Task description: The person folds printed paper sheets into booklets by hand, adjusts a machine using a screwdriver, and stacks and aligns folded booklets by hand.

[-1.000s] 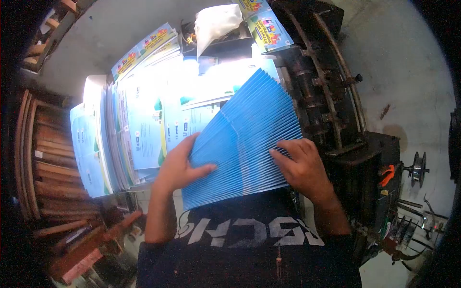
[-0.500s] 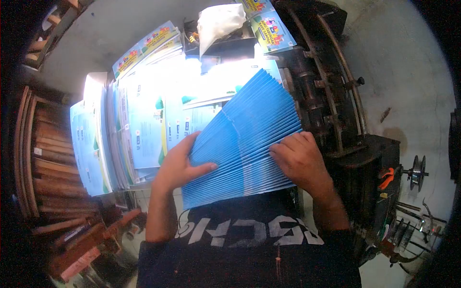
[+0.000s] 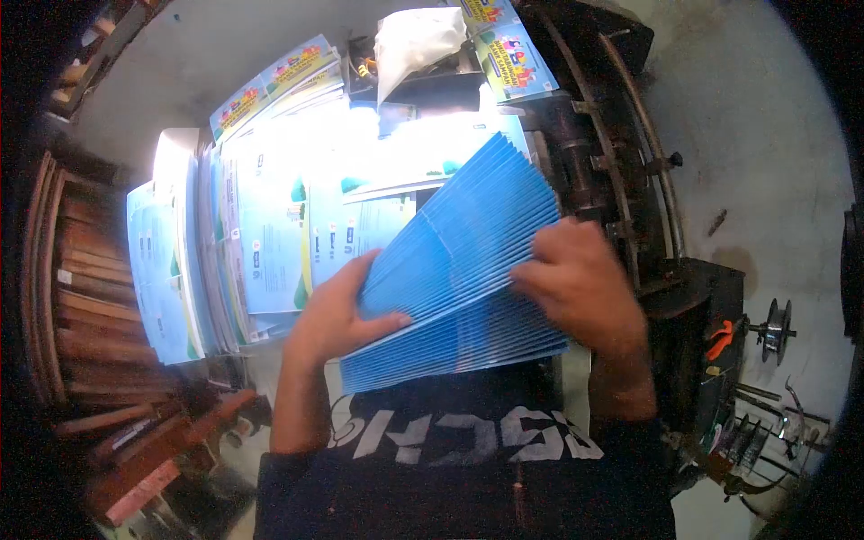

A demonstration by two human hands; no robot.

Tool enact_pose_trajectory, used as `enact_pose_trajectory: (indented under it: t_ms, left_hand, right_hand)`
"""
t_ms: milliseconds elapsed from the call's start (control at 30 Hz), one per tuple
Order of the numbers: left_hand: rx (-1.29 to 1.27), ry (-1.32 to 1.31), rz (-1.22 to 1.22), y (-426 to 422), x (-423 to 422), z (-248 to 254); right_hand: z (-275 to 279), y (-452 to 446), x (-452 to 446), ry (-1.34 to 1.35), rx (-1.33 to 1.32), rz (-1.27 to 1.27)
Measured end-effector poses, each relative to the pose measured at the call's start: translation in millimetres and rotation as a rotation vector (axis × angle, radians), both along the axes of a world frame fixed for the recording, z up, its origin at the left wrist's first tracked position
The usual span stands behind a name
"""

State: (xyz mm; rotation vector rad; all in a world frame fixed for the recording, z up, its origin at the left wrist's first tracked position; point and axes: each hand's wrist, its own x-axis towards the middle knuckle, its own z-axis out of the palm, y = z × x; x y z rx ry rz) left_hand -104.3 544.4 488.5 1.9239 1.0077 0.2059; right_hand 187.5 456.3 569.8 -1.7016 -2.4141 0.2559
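A thick stack of blue printed sheets (image 3: 459, 234), spread like a fan, lies in front of my chest. My left hand (image 3: 346, 315) grips its left end, thumb across the top and the other fingers under or behind it. At the right edge, my right hand (image 3: 576, 279) has curled fingers pinching some of the sheet edges. The upper sheets are lifted there, leaving a darker step above the lower sheets (image 3: 513, 333). How many sheets the right fingers hold cannot be made out.
Beyond the fan, light-blue printed covers (image 3: 274, 225) lie in piles, partly washed out by glare. A white plastic bag (image 3: 418, 45) sits on a dark box at the back. Dark machinery with a metal rail (image 3: 643, 117) stands on the right, wooden boards (image 3: 117, 288) on the left.
My right hand has risen slightly, raising the upper sheets' right edges apart from the lower ones. My left hand keeps its hold in nearly the same place.
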Motion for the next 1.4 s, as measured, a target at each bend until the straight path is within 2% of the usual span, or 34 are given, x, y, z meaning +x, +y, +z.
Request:
enact_pose_trajectory:
  t_ms: [67, 133, 200, 233, 267, 333, 400, 433, 500, 533, 600, 633, 667, 733, 767, 833, 900, 1033, 1100, 1233, 1333, 1400]
  left_hand:
    - [0.027, -0.007, -0.009, -1, -3, -5]
    - [0.059, -0.018, -0.024, -3, -2, -4]
    - [0.127, 0.126, -0.143, -9, -1, 6]
    - [-0.066, 0.041, -0.07, -11, 5, 15]
    - [-0.104, -0.031, -0.056, -16, 4, 12]
    - [-0.038, 0.15, -0.09, -18, 6, 20]
    - [0.041, 0.092, -0.113, -20, 2, 12]
    - [0.116, 0.04, -0.145, -22, 0, 9]
    - [0.082, 0.032, -0.147, -22, -1, 7]
    - [0.053, 0.024, -0.151, -21, 0, 8]
    - [0.033, 0.026, -0.156, -19, 2, 13]
    - [0.011, 0.029, -0.163, -19, 2, 15]
    - [0.013, 0.028, -0.16, -18, 3, 15]
    - [-0.012, 0.006, -0.126, -17, 2, 14]
    - [-0.016, 0.008, -0.125, -17, 1, 11]
    - [-0.079, -0.025, -0.034, -16, 0, 5]
    - [-0.085, -0.004, -0.018, -15, 2, 7]
    - [-0.036, -0.047, 0.044, -18, 4, 3]
    - [-0.028, -0.053, 0.039, -17, 4, 1]
    - [-0.043, -0.081, 0.048, -16, 4, 2]
    - [-0.054, -0.048, 0.019, -14, 3, 4]
    - [-0.065, -0.042, 0.018, -15, 2, 4]
  right_hand:
    - [31, 3, 12, -0.075, 0.331, -0.119]
    - [55, 17, 15, -0.017, 0.62, -0.277]
    - [57, 53, 31, 0.031, 0.732, -0.182]
    - [52, 79, 38, 0.006, 0.73, -0.055]
    - [43, 103, 42, -0.021, 0.721, 0.072]
    - [10, 136, 42, 0.123, 0.466, 0.01]
    - [-2, 156, 35, 0.342, 0.213, -0.076]
    - [-10, 167, 37, 0.343, 0.209, -0.071]
    - [-23, 192, 45, 0.234, -0.175, -0.092]
    - [-31, 200, 44, 0.23, -0.171, -0.088]
    - [-51, 209, 39, -0.193, -0.288, -0.131]
    - [-66, 205, 42, -0.193, -0.287, -0.131]
    - [-82, 198, 46, -0.172, -0.043, -0.152]
    - [-70, 178, 44, 0.016, 0.101, -0.199]
    - [-45, 158, 38, 0.184, -0.003, -0.236]
    - [-22, 112, 26, 0.264, -0.099, -0.235]
    - [-32, 74, 20, 0.311, -0.012, -0.119]
    - [-40, 39, 8, 0.229, -0.126, -0.147]
    - [-46, 37, 8, 0.25, -0.019, -0.141]
    - [-40, 34, 8, 0.226, -0.034, -0.13]
    - [-36, 36, 10, 0.206, -0.108, -0.108]
    - [-34, 41, 9, 0.14, -0.278, -0.171]
